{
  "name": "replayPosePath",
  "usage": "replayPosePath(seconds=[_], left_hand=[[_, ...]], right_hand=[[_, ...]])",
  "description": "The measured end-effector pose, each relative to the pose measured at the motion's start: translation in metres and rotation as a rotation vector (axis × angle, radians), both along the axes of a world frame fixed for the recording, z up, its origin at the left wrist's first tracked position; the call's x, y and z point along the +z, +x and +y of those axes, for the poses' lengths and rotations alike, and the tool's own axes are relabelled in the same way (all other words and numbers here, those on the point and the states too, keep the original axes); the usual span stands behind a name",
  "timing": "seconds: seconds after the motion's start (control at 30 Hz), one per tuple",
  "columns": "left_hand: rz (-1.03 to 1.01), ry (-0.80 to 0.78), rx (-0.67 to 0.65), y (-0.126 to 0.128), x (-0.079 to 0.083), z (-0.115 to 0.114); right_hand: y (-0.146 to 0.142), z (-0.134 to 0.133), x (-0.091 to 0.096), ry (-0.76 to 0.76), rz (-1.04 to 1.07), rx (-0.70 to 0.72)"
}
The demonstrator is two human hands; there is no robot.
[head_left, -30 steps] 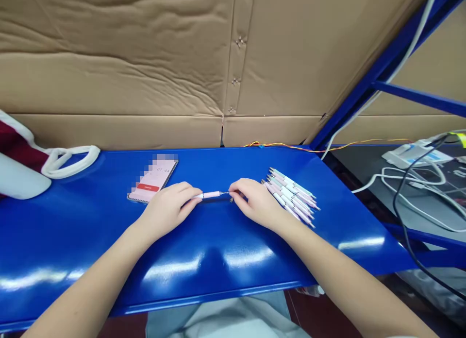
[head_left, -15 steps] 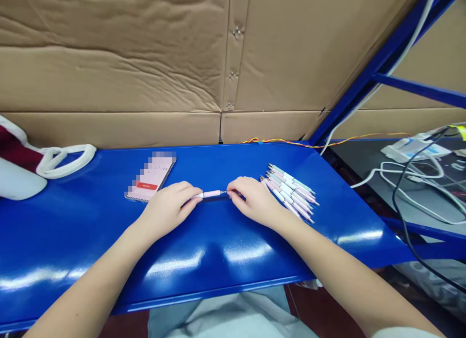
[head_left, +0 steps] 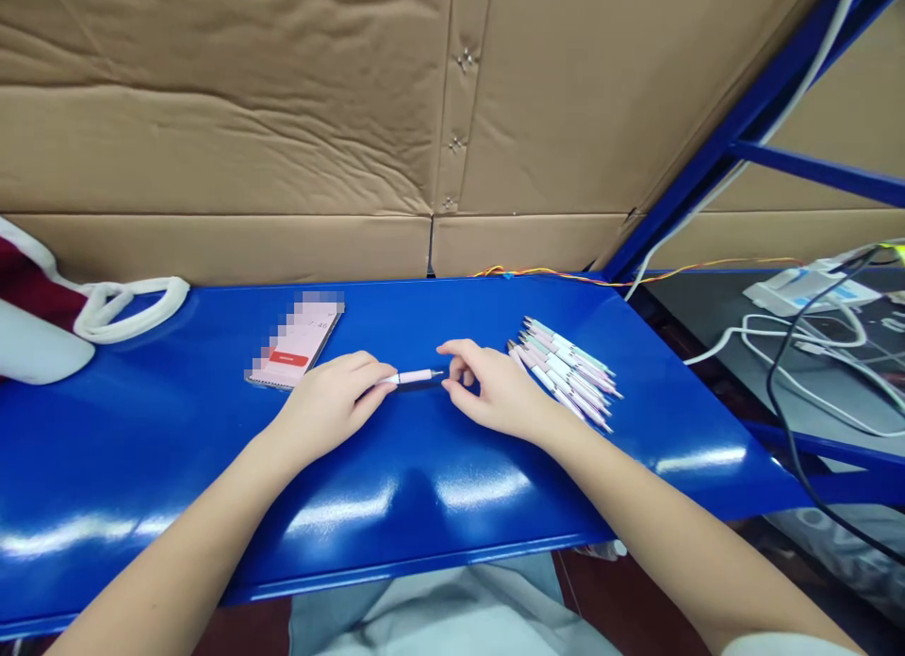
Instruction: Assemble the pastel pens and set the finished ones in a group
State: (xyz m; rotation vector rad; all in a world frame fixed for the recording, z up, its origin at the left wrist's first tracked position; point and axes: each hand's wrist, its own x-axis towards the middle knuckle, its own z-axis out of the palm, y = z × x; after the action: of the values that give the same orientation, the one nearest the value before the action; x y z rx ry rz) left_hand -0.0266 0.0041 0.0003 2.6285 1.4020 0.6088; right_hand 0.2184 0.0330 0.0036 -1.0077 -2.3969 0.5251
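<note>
A pale pink pen is held level just above the blue table. My left hand is closed round its left end. My right hand hovers at the pen's right tip with thumb and forefinger parted, a small gap between them and the tip. Whether a tiny part sits in those fingers cannot be made out. Just right of that hand lies a pile of several pink, white and green pens.
A phone lies left of my left hand. A white bag with rope handles sits at the far left. Cardboard backs the table. Cables and a power strip lie on the neighbouring surface at right.
My right hand's fingers have come off the pen's right tip and spread apart. My left hand and the pen have stayed in place.
</note>
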Motion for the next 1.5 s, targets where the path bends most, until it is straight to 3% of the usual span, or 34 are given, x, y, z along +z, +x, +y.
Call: replayPosePath(seconds=[0.17, 0.33, 0.6, 0.8, 1.5], left_hand=[[-0.008, -0.021, 0.011, -0.003, 0.002, 0.001], [-0.007, -0.029, 0.009, -0.004, 0.003, 0.000], [-0.005, -0.054, 0.006, -0.004, 0.002, 0.000], [-0.006, -0.074, 0.003, -0.002, 0.003, -0.001], [0.004, -0.053, -0.018, 0.001, 0.003, -0.005]], right_hand=[[0.011, 0.009, 0.001, 0.108, -0.230, 0.011], [0.009, 0.014, -0.009, 0.069, -0.286, 0.058], [0.005, 0.007, -0.002, -0.026, -0.088, -0.004], [0.001, 0.001, -0.001, 0.036, 0.051, 0.028], [-0.005, 0.000, -0.009, -0.051, 0.196, 0.014]])
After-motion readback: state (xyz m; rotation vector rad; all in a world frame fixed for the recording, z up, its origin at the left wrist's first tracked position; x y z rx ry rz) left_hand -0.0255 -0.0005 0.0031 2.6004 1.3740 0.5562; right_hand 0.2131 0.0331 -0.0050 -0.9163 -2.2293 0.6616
